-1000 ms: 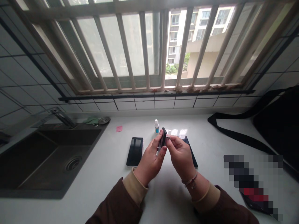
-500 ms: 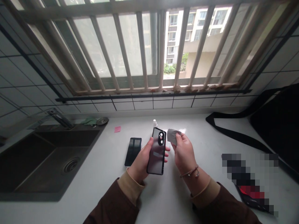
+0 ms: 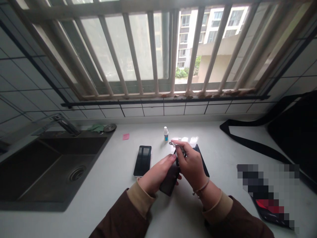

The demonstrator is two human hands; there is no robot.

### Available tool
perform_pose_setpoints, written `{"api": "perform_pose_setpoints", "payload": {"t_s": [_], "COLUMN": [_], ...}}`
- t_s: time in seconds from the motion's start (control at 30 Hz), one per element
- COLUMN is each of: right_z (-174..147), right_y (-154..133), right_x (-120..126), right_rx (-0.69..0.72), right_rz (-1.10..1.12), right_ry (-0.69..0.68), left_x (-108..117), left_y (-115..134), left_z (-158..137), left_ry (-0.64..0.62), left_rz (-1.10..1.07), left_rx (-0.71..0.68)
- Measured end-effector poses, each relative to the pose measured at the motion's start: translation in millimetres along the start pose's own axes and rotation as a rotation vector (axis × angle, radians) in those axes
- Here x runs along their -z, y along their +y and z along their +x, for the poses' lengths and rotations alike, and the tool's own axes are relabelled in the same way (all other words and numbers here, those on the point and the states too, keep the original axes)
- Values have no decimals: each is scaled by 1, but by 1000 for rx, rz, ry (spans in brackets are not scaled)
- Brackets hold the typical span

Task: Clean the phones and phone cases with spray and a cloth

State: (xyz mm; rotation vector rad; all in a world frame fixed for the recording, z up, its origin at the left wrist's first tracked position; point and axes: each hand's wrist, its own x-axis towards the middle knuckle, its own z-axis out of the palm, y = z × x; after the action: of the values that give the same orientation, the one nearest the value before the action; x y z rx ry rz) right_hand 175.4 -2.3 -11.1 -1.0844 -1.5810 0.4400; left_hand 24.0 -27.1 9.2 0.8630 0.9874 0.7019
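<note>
My left hand (image 3: 156, 172) is wrapped round a dark translucent phone case (image 3: 170, 183), tilted above the white counter. My right hand (image 3: 193, 162) pinches a small grey cloth (image 3: 175, 145) against the upper end of the case, covering the camera cutouts. Behind that hand, a dark flat device (image 3: 203, 162) lies on the counter, mostly hidden. A black-screened phone (image 3: 143, 161) rests to the left of my left hand. Just beyond both hands stands a small white bottle (image 3: 166, 135) with a blue label.
A dark sink (image 3: 81, 141) with a faucet (image 3: 65, 125) is at left. A pink paper square (image 3: 126, 136) lies near the back wall. A black strap (image 3: 247, 138) runs from a black bag (image 3: 297, 125) at right, above a partly pixelated dark and red object (image 3: 269, 205). Window bars rise behind.
My right hand has brought the cloth left onto the case's upper end. The case has tipped and lowered slightly, uncovering the bottle's label. The dark flat device now shows behind my right hand.
</note>
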Motion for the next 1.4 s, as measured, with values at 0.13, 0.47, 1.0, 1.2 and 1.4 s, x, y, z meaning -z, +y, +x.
{"api": "perform_pose_setpoints", "payload": {"t_s": [0.13,0.47,1.0,1.2,1.4], "right_z": [2,2,-1,-6,-10], "right_y": [3,4,6,0,-9], "right_x": [1,1,-6,-9,-11], "right_rx": [-117,-354,-291,-205,-201], "right_rz": [25,204,272,268,355], "right_ry": [-6,76,-6,-135,-269], "left_x": [1,6,9,20,36], "left_y": [-1,0,-6,-2,6], "left_z": [1,3,19,24,28], "left_ry": [-12,-59,306,516,724], "left_rz": [-5,-302,-381,-399,-619], "left_rx": [-10,-134,-256,-419,-539]}}
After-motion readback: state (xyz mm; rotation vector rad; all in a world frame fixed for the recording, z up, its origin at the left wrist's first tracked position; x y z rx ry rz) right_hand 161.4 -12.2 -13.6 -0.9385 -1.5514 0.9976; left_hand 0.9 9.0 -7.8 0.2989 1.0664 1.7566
